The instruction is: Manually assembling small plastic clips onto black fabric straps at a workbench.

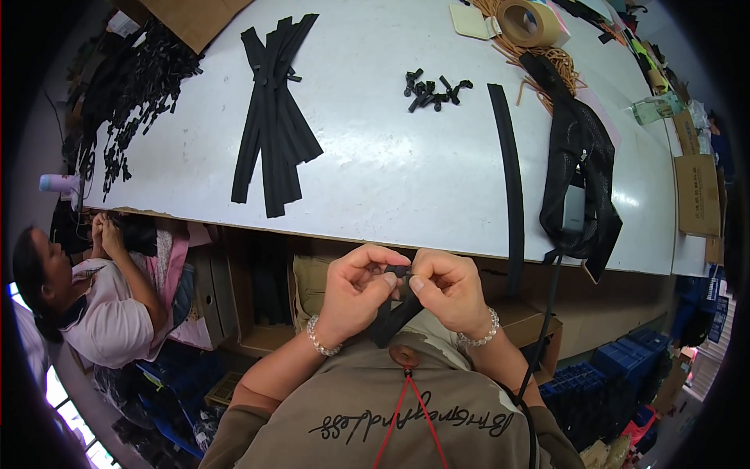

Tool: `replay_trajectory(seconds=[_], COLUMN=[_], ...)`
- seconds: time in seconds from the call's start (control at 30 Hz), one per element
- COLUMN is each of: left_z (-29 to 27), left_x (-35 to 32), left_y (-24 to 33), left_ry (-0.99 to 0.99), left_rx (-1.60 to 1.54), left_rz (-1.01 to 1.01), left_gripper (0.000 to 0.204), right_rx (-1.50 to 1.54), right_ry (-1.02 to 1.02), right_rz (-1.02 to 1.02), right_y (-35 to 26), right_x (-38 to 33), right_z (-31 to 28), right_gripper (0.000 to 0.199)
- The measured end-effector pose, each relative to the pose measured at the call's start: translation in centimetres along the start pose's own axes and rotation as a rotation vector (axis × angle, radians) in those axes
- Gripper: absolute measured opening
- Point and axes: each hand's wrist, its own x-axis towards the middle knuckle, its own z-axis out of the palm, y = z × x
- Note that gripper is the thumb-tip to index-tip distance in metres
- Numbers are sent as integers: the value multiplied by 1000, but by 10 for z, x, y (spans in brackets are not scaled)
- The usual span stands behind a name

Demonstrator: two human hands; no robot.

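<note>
In front of my chest, just off the table's near edge, both hands meet over a black fabric strip (398, 319) that hangs in a loop below them. My left hand (355, 291) pinches the strip's dark end (397, 271) between thumb and fingers. Against it, the fingertips of my right hand (451, 291) are closed on a small black piece whose kind I cannot make out. Another flat black strip (508, 172) lies over the table edge to the right. A small pile of black plastic pieces (433, 94) sits farther back, and several long black strips (273, 117) lie crossed at left.
A white table (375, 180) spans ahead. On its right lie a black mesh bundle with a grey device (574, 209), tan cords (558, 66) and a tape roll (528, 22). Black corded pieces (148, 78) heap at far left. A co-worker (109, 313) sits left.
</note>
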Motion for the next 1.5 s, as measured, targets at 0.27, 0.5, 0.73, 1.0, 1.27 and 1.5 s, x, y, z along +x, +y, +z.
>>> replay_trajectory(seconds=[0.27,0.5,0.73,1.0,1.27,1.5], left_z=[1,0,-2,-3,-2,-12], left_x=[0,-1,-2,-5,-5,1], left_y=[3,2,3,3,-14,-44], left_ry=[-31,-34,-77,-93,68,157], left_rx=[2,-9,22,34,179,-9], left_rz=[-62,-64,-72,-64,-7,-187], left_gripper=[20,20,20,21,26,18], right_rx=[-91,-180,-274,-307,-133,290], right_ry=[-62,-78,-63,70,191,283], right_rz=[-26,-43,-93,-164,-39,321], right_y=[0,-2,-4,6,25,62], right_x=[1,2,1,-6,-12,-20], right_z=[-5,-5,-6,1,1,-1], right_gripper=[17,18,16,11,11,11])
